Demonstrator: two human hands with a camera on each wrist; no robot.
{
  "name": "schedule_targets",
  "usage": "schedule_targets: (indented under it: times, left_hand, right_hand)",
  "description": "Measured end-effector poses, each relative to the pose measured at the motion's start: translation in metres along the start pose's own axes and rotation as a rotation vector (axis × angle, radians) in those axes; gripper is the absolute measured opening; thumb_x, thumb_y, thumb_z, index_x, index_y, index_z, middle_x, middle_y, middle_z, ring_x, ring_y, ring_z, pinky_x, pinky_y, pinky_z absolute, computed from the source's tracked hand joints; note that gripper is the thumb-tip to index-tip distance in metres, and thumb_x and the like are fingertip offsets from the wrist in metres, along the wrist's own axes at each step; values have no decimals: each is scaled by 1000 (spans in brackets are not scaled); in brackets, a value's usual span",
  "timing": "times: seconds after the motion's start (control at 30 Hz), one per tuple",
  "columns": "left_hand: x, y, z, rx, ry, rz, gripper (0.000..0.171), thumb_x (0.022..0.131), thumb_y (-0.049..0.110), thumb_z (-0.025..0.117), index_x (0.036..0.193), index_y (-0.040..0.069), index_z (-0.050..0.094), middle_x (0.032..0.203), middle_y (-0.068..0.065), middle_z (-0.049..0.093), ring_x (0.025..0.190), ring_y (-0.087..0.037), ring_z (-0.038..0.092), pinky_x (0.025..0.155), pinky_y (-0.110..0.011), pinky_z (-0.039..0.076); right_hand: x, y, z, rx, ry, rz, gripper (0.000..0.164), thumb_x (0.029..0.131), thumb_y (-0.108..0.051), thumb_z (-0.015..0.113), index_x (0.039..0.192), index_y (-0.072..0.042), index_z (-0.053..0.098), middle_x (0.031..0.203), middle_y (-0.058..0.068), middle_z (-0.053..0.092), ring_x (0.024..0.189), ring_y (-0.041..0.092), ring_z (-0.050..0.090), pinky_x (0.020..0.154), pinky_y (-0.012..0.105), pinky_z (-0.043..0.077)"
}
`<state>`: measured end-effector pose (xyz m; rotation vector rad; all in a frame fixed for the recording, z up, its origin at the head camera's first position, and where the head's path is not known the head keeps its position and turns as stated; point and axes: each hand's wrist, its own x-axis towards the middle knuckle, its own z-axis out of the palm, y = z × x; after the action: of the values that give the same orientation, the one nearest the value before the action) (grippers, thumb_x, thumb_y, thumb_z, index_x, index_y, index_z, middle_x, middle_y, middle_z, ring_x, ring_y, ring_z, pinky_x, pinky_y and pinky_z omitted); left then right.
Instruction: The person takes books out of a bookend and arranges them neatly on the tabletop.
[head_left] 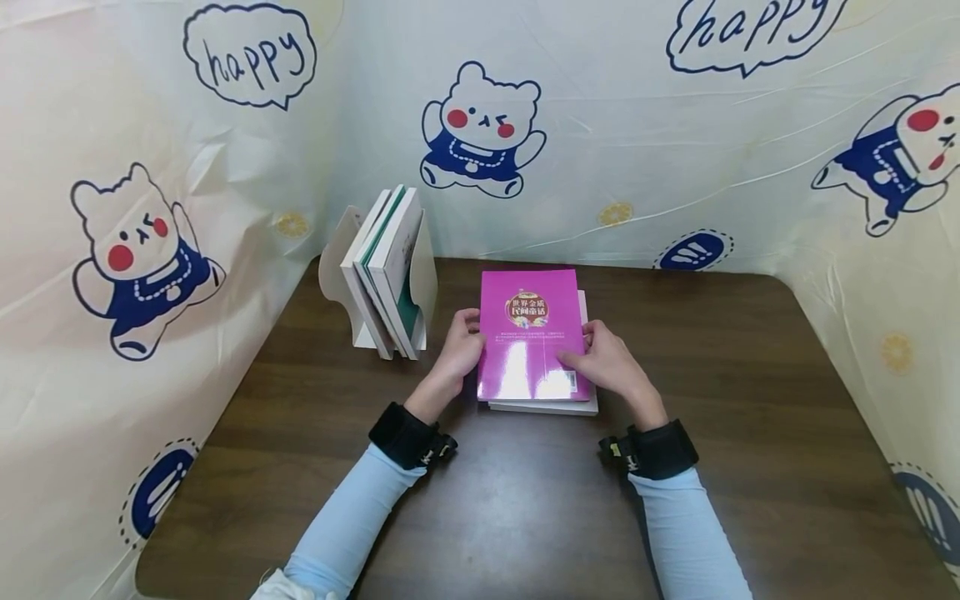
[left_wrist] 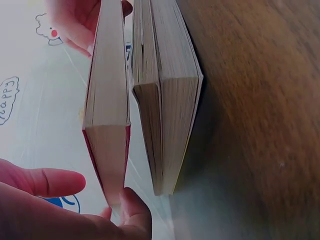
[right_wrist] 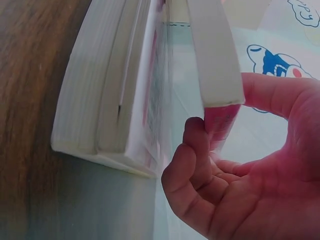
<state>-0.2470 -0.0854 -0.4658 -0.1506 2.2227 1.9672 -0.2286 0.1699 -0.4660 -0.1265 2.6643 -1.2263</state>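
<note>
A pink book [head_left: 517, 362] with a round title emblem and a barcode is held level between both hands. At its left edge, my left hand [head_left: 457, 358] has its fingers curled in under the lower cover, the thumb beside the upper one. My right hand [head_left: 611, 362] grips the right edge, thumb on the cover and fingers underneath. Below it lies a stack of thick books [left_wrist: 177, 110], page edges showing, largely hidden from above. Both wrist views show a gap between the pink book and this stack.
On the left of the brown table [head_left: 750, 400] stands a cream bookend holder [head_left: 341, 271] with several upright books [head_left: 392, 271] leaning in it. A printed cloth [head_left: 600, 150] with bears surrounds the table's back and sides.
</note>
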Motion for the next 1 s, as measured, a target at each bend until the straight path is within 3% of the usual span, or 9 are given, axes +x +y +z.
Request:
schedule_targets:
  times: [0.57, 1.0]
  left_hand:
    - [-5, 1, 7, 150, -82, 18, 49, 99, -2, 44, 148, -5, 48, 151, -25, 49, 132, -37, 46, 115, -56, 41]
    - [-5, -1, 9, 169, -123, -18, 49, 101, 1, 46, 149, -2, 49, 158, -23, 44, 136, -36, 42, 118, -57, 36]
  right_hand:
    - [-1, 4, -3, -8, -15, 36, 64, 98, -32, 69, 140, 8, 40, 117, 27, 63, 100, 36, 64, 91, 52, 59]
    - [1, 5, -5, -17, -11, 43, 62, 98, -32, 70, 137, 8, 42, 113, 26, 64, 99, 36, 64, 87, 48, 57]
